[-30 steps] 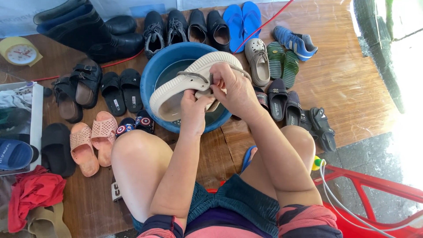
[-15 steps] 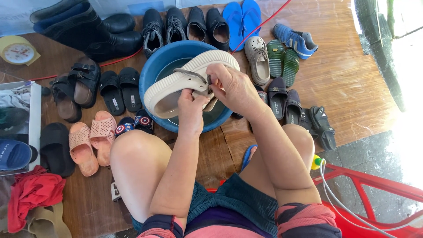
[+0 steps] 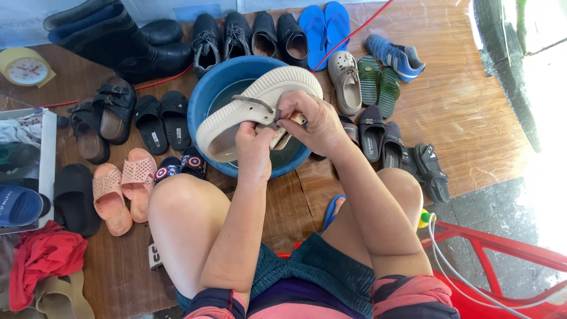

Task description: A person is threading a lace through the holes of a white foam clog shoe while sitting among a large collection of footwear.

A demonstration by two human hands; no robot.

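Left hand (image 3: pixel 255 147), centre of the frame: fingers closed around the lower edge of a beige clog (image 3: pixel 254 106), gripping it from beneath. Right hand (image 3: pixel 313 121), just to its right: fingers curled and pinched onto the clog's heel strap and rim, touching the left hand. The clog is held tilted on its side above a blue basin (image 3: pixel 204 97), which holds water and stands on a wooden floor (image 3: pixel 466 118) in the upper centre. A matching beige clog (image 3: pixel 345 80) lies just right of the basin. Beyond the basin, along the top edge: black shoes (image 3: pixel 221 32), blue flip-flops (image 3: pixel 325 23) and a blue trainer (image 3: pixel 394 56). Green striped sandals (image 3: pixel 378 85) lie beside the second clog. Upper left: black boots (image 3: pixel 118 38). Left of the basin: black slides (image 3: pixel 162 121) and, lower, pink sandals (image 3: pixel 124 186). A red cloth (image 3: pixel 41 257) sits at lower left.
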